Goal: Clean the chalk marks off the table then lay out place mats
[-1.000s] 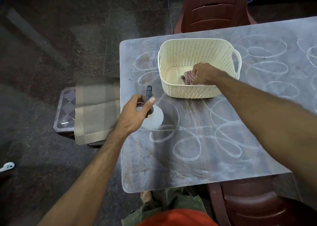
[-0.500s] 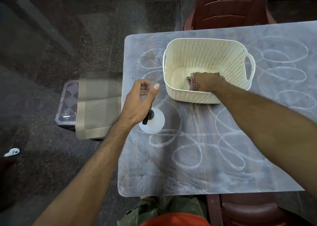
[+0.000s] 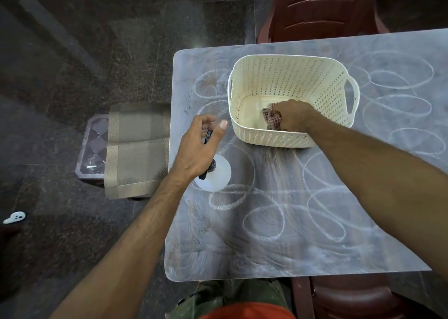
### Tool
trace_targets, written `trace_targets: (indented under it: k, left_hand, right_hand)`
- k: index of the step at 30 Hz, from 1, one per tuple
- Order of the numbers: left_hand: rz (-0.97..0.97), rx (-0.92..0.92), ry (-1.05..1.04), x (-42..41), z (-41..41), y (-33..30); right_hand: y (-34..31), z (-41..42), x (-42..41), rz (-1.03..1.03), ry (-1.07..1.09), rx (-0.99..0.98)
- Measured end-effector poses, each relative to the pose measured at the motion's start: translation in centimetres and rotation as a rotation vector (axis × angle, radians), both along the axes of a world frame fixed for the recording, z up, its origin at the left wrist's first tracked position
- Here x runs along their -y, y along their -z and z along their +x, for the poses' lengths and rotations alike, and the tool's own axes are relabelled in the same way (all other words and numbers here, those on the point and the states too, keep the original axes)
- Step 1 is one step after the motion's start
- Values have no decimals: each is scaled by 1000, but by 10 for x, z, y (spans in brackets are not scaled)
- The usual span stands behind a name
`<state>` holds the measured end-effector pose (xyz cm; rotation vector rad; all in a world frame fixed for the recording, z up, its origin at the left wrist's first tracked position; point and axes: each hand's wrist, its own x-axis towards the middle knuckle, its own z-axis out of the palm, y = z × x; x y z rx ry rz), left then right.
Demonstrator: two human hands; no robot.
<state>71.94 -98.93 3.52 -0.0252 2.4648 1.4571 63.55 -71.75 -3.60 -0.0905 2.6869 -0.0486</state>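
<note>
The grey table is covered with white chalk ovals and smears. A cream perforated basket stands on it at the far side. My right hand is inside the basket and grips a red checked cloth on its floor. A white spray bottle with a black head stands upright left of the basket. My left hand hovers over the head, fingers loosely curled, thumb stretched out. Folded beige place mats lie on a low stool left of the table.
A maroon plastic chair stands at the table's far side and another at the near right corner. A small white object lies on the dark floor at far left.
My left hand set the spray bottle upright on the table and loosened its grip. My right hand stayed in the basket and closed further round the cloth.
</note>
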Motion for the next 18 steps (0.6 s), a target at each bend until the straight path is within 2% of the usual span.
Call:
trace_targets:
  k: [4, 10, 18]
  left_hand:
    - [9, -26, -16, -3, -4, -3]
    - [15, -91, -17, -13, -10, -12]
    - [11, -323, 18, -32, -7, -31]
  right_hand:
    - [-8, -8, -11, -174, 163, -21]
    - [-36, -16, -25, -421, 323, -172]
    - [-92, -8, -23, -721, 504, -337]
